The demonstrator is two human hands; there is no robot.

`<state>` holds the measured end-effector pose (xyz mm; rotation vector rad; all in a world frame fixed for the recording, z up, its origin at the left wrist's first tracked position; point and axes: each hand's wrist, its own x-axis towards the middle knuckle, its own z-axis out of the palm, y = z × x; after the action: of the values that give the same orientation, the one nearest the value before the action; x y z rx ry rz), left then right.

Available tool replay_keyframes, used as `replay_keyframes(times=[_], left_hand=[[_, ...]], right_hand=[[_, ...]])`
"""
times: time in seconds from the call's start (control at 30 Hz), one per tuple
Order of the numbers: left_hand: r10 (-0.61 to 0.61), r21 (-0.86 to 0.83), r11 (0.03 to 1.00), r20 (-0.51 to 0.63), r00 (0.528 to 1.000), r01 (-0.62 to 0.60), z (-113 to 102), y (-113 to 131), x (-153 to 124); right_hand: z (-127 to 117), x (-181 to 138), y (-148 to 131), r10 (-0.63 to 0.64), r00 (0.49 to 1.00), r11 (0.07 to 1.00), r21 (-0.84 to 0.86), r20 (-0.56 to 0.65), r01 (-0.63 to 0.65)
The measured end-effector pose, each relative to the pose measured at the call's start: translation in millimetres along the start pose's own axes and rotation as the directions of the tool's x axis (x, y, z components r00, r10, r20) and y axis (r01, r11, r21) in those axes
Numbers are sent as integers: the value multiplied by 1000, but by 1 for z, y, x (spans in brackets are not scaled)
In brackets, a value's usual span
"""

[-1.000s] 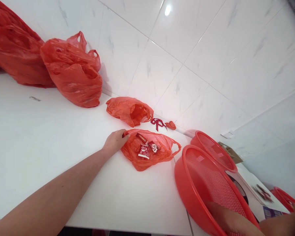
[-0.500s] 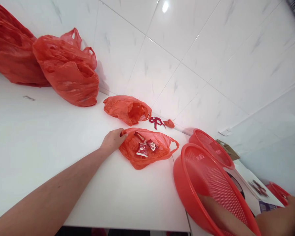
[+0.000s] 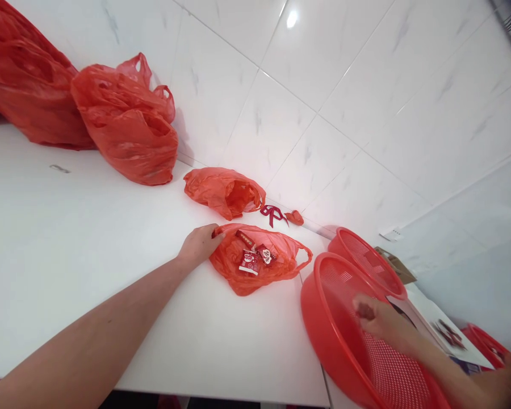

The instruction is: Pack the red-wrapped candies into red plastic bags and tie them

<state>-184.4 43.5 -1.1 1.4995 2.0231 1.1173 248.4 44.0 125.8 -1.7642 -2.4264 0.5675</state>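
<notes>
With fingers and thumb pinched, my left hand grips the left edge of an open red plastic bag lying on the table. Inside the bag are a red-and-white snack packet, another small red packet and a narrow dark-red packet. Over the front red mesh basket, my right hand is closed and blurred. Something reddish-brown shows at its fingers, too unclear to name. The basket's lower inside is partly hidden behind my right forearm.
Behind lies another red bag, beside a dark-red ribbon and a small crumpled red piece. A full red bag leans against the tiled wall. A second mesh basket and a cardboard box stand at right.
My right hand has risen out of the front basket, where it was hidden, and now shows above it. My left hand keeps its hold on the bag; the view has shifted slightly.
</notes>
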Motion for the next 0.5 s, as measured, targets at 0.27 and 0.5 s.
replay_keyframes(times=[0.27,0.5], left_hand=[[19,-4,1000,-8,1000,-19,2,-2,1],[31,-9,999,-12,999,-32,1,-2,0]], right_hand=[[-34,51,-95,-107,991,992,61,-79,112],[23,102,-167,-321,946,945,-78,-47,317]])
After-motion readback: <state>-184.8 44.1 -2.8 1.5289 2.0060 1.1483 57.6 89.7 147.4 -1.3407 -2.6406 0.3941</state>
